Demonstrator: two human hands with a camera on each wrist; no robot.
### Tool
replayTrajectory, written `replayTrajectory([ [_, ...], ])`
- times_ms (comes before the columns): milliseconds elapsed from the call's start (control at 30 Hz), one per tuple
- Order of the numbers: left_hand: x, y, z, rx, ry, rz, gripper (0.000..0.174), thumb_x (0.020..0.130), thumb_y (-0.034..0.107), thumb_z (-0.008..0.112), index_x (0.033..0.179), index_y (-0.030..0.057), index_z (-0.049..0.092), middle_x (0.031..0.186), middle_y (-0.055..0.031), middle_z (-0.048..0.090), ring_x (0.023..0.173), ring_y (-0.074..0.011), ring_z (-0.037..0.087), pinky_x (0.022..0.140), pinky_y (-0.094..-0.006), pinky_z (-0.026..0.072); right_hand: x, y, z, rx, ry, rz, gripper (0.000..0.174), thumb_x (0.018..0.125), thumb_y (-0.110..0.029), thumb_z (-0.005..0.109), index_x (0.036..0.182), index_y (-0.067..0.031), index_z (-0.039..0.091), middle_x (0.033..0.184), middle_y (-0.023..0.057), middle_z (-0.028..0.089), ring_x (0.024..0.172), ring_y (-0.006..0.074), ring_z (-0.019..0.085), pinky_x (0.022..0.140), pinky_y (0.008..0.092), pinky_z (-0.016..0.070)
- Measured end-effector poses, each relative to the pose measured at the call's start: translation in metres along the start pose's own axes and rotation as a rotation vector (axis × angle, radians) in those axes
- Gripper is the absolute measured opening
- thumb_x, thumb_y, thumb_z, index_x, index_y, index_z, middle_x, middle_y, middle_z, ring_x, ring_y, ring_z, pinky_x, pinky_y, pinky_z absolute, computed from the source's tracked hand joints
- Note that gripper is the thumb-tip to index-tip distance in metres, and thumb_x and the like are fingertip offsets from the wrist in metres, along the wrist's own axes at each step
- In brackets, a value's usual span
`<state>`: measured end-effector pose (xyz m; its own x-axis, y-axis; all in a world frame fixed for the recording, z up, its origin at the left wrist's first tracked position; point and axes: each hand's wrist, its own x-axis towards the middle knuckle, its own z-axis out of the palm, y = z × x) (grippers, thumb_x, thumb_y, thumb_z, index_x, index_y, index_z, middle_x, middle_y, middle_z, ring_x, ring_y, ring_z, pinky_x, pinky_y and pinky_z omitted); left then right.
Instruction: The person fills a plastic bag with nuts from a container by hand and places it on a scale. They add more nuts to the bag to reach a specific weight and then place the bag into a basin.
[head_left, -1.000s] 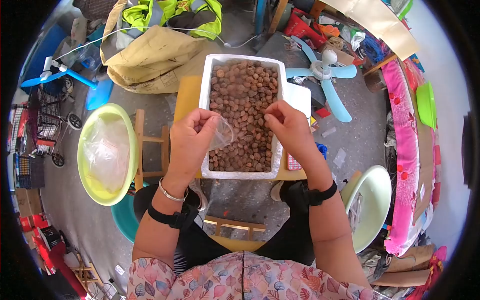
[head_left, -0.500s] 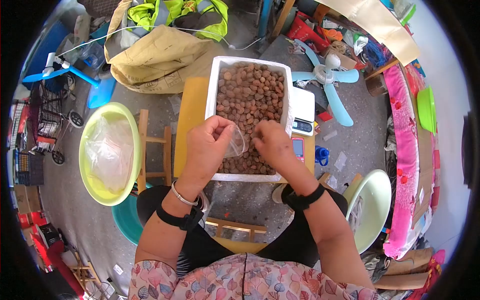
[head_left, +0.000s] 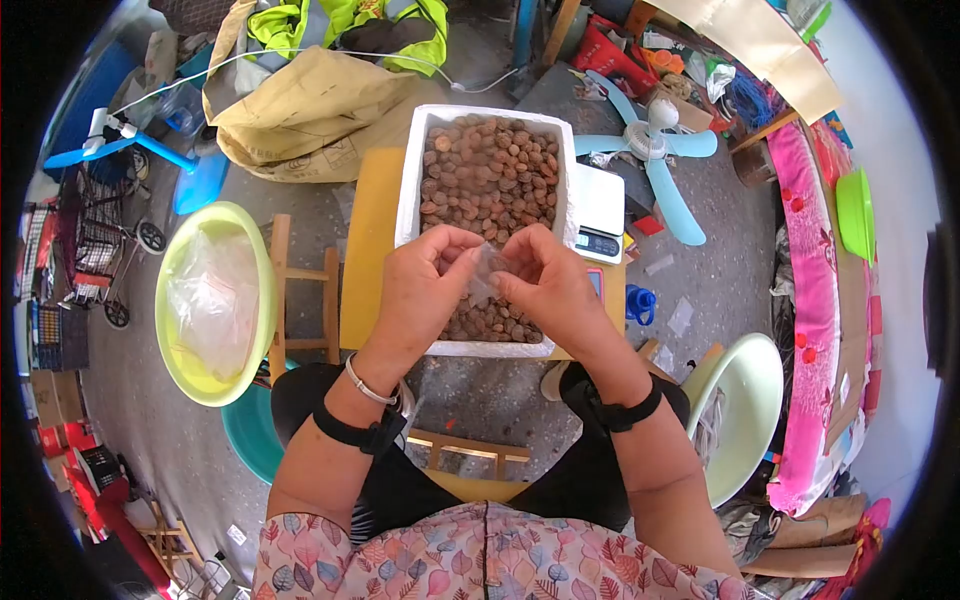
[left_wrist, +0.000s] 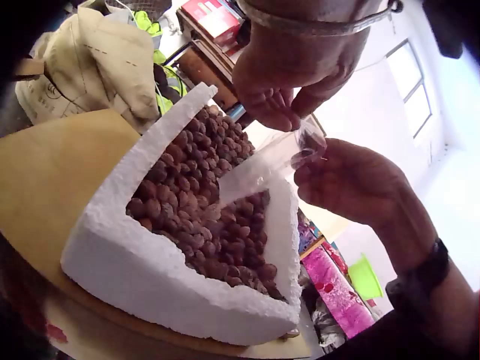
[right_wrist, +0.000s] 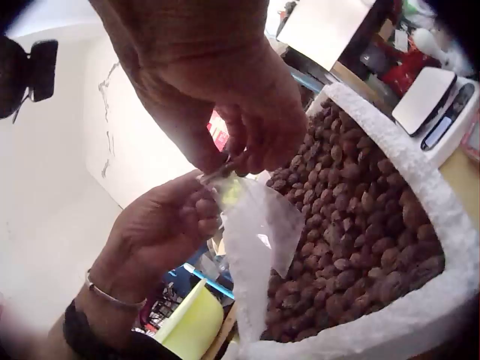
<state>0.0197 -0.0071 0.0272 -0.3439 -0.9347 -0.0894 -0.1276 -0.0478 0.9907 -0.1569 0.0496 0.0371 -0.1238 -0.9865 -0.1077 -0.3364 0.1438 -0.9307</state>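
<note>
— Where is the clear bag [right_wrist: 276, 225] held?
— Its top is pinched between the fingers of the left hand [head_left: 412, 293] and right hand [head_left: 556, 288]; the rest is hung beneath them, over brown nuts [right_wrist: 345, 232].
— Its likely handling?
— Judged light, limp, slippery; best gripped by the edge. That edge is partly covered by the fingertips.

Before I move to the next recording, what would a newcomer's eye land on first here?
A white foam box filled with brown, nut-like pieces sits mid-view on a yellow tabletop. Above its near half, the left grip and right grip pinch a small clear bag between them. Off to the right, bright pink cloth and a pale-blue fan stand out.
</note>
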Motion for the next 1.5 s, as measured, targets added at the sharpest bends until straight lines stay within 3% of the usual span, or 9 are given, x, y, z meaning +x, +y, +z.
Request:
replayTrajectory([
  [100, 0.0, -0.004, 0.003, 0.003, -0.008, 0.006, 0.014, 0.095, 0.01, 0.071, 0.103, -0.0006, 0.073, 0.077, -0.003, 0.069, 0.07, -0.0079, 0.063, 0.064, -0.0258, 0.0518, -0.003, -0.009, -0.001, -0.055, 0.025, -0.008, 0.025, 0.085, -0.005, 0.079, 0.1, -0.002, 0.058, 0.083, 0.008, 0.065, 0.075, 0.0144, 0.063, 0.068, 0.03, 0.0525],
  [233, 0.0, 0.0, -0.001, 0.088, 0.002, -0.026, 0.012, 0.095, 0.009, 0.07, 0.101, -0.0011, 0.072, 0.077, -0.0021, 0.069, 0.07, -0.0073, 0.063, 0.063, -0.0251, 0.0514, 0.003, 0.0, -0.004, -0.022, 0.014, -0.006, 0.021, 0.09, -0.002, 0.074, 0.105, -0.0035, 0.059, 0.087, -0.001, 0.061, 0.079, 0.0057, 0.057, 0.069, 0.0229, 0.0482],
  [433, 0.005, 0.001, -0.016, 0.083, 0.104, -0.029, 0.012, 0.099, 0.013, 0.068, 0.101, 0.0006, 0.069, 0.075, 0.0012, 0.066, 0.056, -0.0035, 0.055, 0.05, -0.0202, 0.044, 0.016, 0.011, -0.016, -0.096, 0.143, -0.038, 0.014, 0.094, -0.003, 0.069, 0.107, -0.0024, 0.062, 0.086, 0.0002, 0.061, 0.078, 0.0073, 0.057, 0.071, 0.0234, 0.0484],
  [567, 0.008, -0.001, -0.022, 0.086, 0.122, -0.069, 0.015, 0.098, 0.015, 0.069, 0.101, 0.0001, 0.069, 0.073, 0.0011, 0.065, 0.054, -0.0037, 0.055, 0.049, -0.0201, 0.0443, 0.021, 0.044, -0.007, -0.727, 0.143, -0.288, 0.019, 0.084, -0.003, 0.069, 0.102, -0.004, 0.063, 0.096, 0.018, 0.066, 0.094, 0.0368, 0.065, 0.083, 0.0454, 0.0538],
  [867, 0.006, 0.005, -0.021, -0.049, 0.068, -0.159, 0.015, 0.097, 0.013, 0.068, 0.098, -0.0013, 0.069, 0.076, -0.0013, 0.066, 0.06, -0.0066, 0.059, 0.054, -0.0229, 0.0482, 0.028, 0.066, 0.037, -0.956, -0.048, -0.512, 0.022, 0.082, -0.004, 0.063, 0.104, -0.0082, 0.064, 0.1, 0.0155, 0.06, 0.1, 0.0372, 0.057, 0.088, 0.0458, 0.0486],
  [1167, 0.007, 0.001, -0.018, -0.103, 0.006, -0.168, 0.014, 0.098, 0.013, 0.067, 0.1, -0.001, 0.068, 0.076, -0.0006, 0.066, 0.059, -0.005, 0.057, 0.053, -0.0216, 0.0466, 0.034, 0.065, 0.037, -0.994, -0.121, -0.472, 0.023, 0.078, -0.004, 0.067, 0.1, -0.0077, 0.063, 0.105, 0.0165, 0.06, 0.106, 0.0353, 0.059, 0.087, 0.0448, 0.0504],
  [1300, 0.007, 0.0, -0.017, -0.116, -0.017, -0.178, 0.014, 0.098, 0.012, 0.067, 0.103, -0.001, 0.068, 0.078, -0.001, 0.066, 0.06, -0.0054, 0.058, 0.054, -0.0219, 0.0475, 0.037, 0.075, 0.032, -0.562, 0.052, -0.269, 0.023, 0.084, -0.005, 0.07, 0.106, -0.0069, 0.066, 0.098, 0.0134, 0.064, 0.098, 0.0283, 0.063, 0.084, 0.039, 0.0516],
  [1467, 0.008, -0.001, -0.012, -0.065, -0.041, -0.164, 0.016, 0.098, 0.011, 0.066, 0.106, -0.0025, 0.067, 0.081, -0.0025, 0.068, 0.065, -0.0068, 0.061, 0.058, -0.0226, 0.0502, 0.017, 0.009, -0.005, 0.505, -0.087, 0.18, 0.018, 0.095, -0.014, 0.075, 0.11, -0.0071, 0.068, 0.097, -0.0023, 0.066, 0.091, 0.0076, 0.06, 0.083, 0.0258, 0.0497],
  [1500, 0.009, -0.003, -0.011, -0.071, -0.052, -0.157, 0.016, 0.098, 0.01, 0.066, 0.108, -0.003, 0.067, 0.083, -0.003, 0.068, 0.066, -0.0072, 0.062, 0.058, -0.0228, 0.0508, 0.013, 0.004, -0.006, 0.526, -0.118, 0.183, 0.018, 0.095, -0.012, 0.075, 0.11, -0.0072, 0.068, 0.098, -0.0028, 0.066, 0.091, 0.0076, 0.06, 0.084, 0.0258, 0.0497],
])
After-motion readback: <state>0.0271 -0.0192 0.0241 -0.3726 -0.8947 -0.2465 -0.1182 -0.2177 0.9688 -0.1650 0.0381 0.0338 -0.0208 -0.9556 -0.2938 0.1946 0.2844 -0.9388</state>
